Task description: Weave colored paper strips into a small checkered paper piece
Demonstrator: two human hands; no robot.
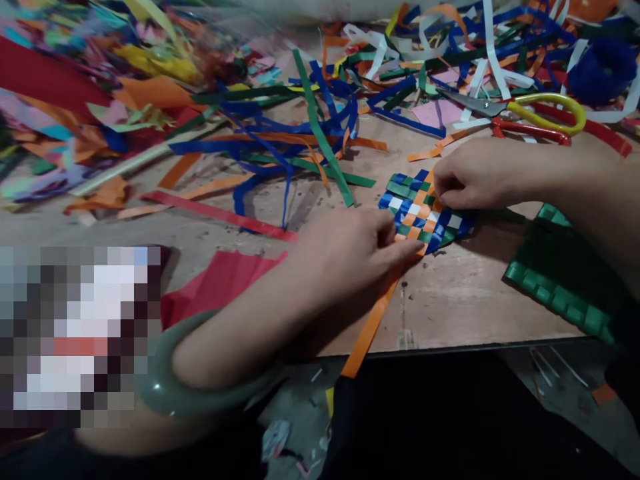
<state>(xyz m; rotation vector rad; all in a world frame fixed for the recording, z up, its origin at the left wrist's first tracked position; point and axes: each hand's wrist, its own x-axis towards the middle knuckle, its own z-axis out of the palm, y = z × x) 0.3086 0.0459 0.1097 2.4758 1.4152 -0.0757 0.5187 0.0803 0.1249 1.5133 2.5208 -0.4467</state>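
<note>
A small woven patch (419,208) of blue, green, orange and white ribbon lies on the wooden table (450,300). My left hand (350,250) pinches a long orange strip (373,327) where it enters the patch's near edge; the strip trails down over the table's front edge. My right hand (477,175) presses fingertips on the patch's far right corner, holding it down. A grey-green bangle (200,393) sits on my left forearm.
Loose ribbon strips (300,140) in many colours cover the back of the table. Scissors (530,110) with yellow and red handles lie behind my right hand. A green woven mat (560,273) is at the right, red paper (220,280) at the left.
</note>
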